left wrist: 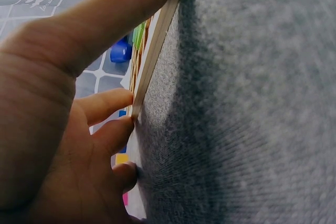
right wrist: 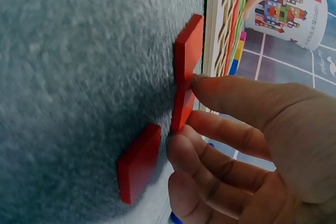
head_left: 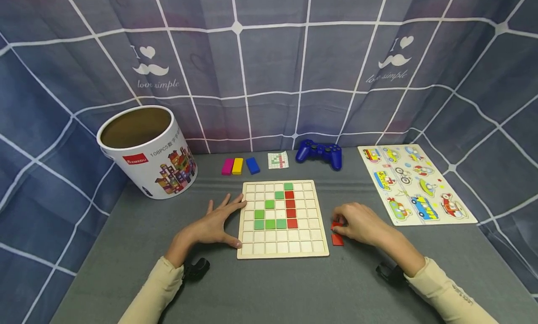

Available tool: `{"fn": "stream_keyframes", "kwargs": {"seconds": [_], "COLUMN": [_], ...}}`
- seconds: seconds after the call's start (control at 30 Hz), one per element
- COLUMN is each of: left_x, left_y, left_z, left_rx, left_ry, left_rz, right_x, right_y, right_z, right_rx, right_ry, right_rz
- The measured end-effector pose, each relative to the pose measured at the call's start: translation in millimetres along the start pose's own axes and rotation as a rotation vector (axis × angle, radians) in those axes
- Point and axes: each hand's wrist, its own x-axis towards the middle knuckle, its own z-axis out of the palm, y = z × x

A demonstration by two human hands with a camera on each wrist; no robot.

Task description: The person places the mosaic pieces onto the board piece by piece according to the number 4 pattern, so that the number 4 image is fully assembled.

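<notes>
Here we see the square wooden grid board (head_left: 283, 219) lying flat on the grey felt surface (head_left: 269, 286), with green and red tiles set in some of its cells. Just right of the board lie three flat red square tiles (right wrist: 186, 77); our right hand (head_left: 360, 223) has its thumb and forefinger pinching the middle red tile (right wrist: 182, 109), the other fingers loosely curled beside it. Our left hand (head_left: 214, 223) rests flat and spread against the board's left edge, fingers straight, gripping nothing. Behind the board sit pink, yellow and blue blocks (head_left: 240, 165), a small pattern card (head_left: 278, 160) and a blue game controller (head_left: 319, 153). Far left of the board stands a white cardboard tub (head_left: 149, 151); far right lies a vehicle peg puzzle (head_left: 414, 183).
</notes>
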Motion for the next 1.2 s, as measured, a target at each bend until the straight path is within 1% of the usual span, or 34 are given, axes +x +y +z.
{"fn": "stream_keyframes", "kwargs": {"seconds": [0.23,0.33,0.53,0.63,0.73,1.0,1.2], "left_x": [0.3,0.1,-0.2,-0.6,-0.9,-1.5,-0.9], "left_y": [0.7,0.5,-0.9,-0.7,-0.5,0.4,2.6], "left_z": [-2.0,-1.9,-0.7,-0.9,-1.3,-0.9,-1.4], "left_rx": [0.008,0.005,0.009,0.004,0.004,0.013,0.007], "left_ry": [-0.002,-0.003,-0.007,-0.005,-0.001,-0.01,-0.014], "left_rz": [-0.006,-0.007,-0.004,-0.008,-0.008,-0.011,-0.018], "right_x": [-3,-4,-3,-1,1,6,11], "right_y": [-5,-6,-6,-9,-14,-28,-41], "right_z": [3,4,6,6,8,16,22], "right_rx": [-0.073,-0.083,-0.077,-0.066,-0.048,-0.012,0.015], "right_ry": [0.023,0.031,0.096,0.123,0.13,0.123,0.112], "right_rz": [-0.005,0.003,0.029,0.02,0.009,-0.057,-0.144]}}
